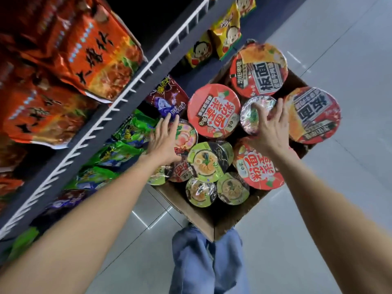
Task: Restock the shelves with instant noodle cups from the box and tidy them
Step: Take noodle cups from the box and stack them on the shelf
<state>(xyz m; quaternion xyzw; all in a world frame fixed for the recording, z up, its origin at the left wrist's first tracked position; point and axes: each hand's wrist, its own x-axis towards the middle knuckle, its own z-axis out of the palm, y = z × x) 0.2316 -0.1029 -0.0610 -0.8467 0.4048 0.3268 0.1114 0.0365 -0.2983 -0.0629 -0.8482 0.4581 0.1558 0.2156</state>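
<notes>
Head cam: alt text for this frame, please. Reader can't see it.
Seen from above, a person's right hand grips a small foil-lidded noodle cup in a cardboard box packed with cups, while the left hand rests open on a pink-lidded cup. Shelves of noodle packets stand alongside.

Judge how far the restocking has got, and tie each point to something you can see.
Done: nothing that shows; the cardboard box is packed with cups. In hand: the right hand grips a small clear-wrapped cup in the box, while the left hand reaches onto a pink-lidded cup. Left: the remaining cups, like the big red-lidded cup, need shelving and tidying.
</notes>
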